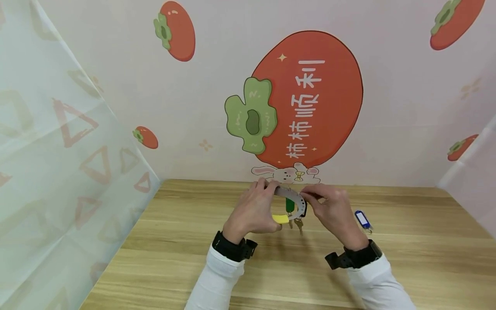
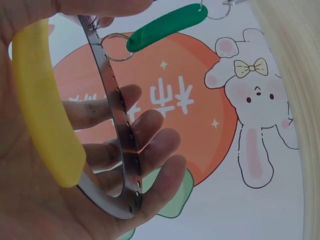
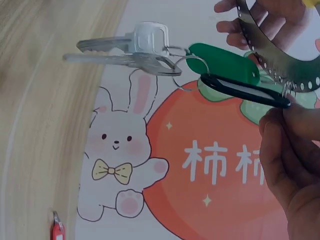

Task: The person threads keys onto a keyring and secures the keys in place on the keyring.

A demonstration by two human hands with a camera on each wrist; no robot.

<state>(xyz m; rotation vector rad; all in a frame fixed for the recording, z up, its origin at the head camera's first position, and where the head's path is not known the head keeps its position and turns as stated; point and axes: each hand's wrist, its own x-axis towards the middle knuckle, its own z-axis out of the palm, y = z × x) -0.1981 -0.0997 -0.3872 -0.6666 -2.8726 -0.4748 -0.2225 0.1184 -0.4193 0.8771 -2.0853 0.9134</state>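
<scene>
My left hand (image 1: pixel 252 211) holds a curved metal band with a row of holes (image 1: pixel 291 194) by its yellow grip (image 2: pixel 46 107), raised in front of the back wall. The grip lies along the palm, with the fingers past the band. A green key tag (image 2: pixel 170 29) hangs from the band by a thin ring, a key (image 3: pixel 145 42) at its other end. At the band's right side, my right hand (image 1: pixel 333 211) pinches the upper end of a black-framed key tag (image 3: pixel 245 91). Another key (image 3: pixel 132 61) dangles from that tag. The fingertips partly hide its small ring.
A blue key tag (image 1: pixel 362 219) lies on the wooden table (image 1: pixel 174 267), right of my right hand. In the right wrist view a red tag (image 3: pixel 58 232) shows at the bottom edge. A printed sheet (image 1: pixel 209 94) covers the wall behind, and a pale sheet (image 1: pixel 54 172) borders the left.
</scene>
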